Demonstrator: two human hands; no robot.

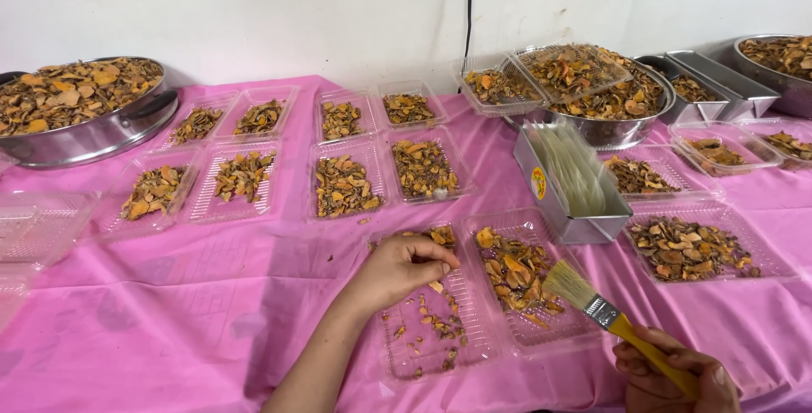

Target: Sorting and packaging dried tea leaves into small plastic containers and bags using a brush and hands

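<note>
Left hand [402, 267] at six o'clock over clear tray [431, 316], fingertips pinched on what appears a dried orange piece. Right hand [672, 377] at five o'clock, clamped on yellow-handled brush [613, 318], bristles over neighbouring tray [529, 282]. Pink cloth [169, 320] beneath.

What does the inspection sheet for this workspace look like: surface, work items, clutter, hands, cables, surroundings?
Surface: table under a pink cloth, wrinkled.
Job's things: clear tray sparsely filled with orange-brown dried pieces; fuller tray beside it; yellow-handled brush.
Clutter: many more filled clear trays; large metal pan heaped with pieces at left; metal bowl at right carrying two trays; metal box holding clear sheets; empty trays at left edge.
Hands: left hand pinching pieces over the sparse tray; right hand gripping the brush handle.
Cables: one black cable down the wall.
Surroundings: white wall, scuffed.
</note>
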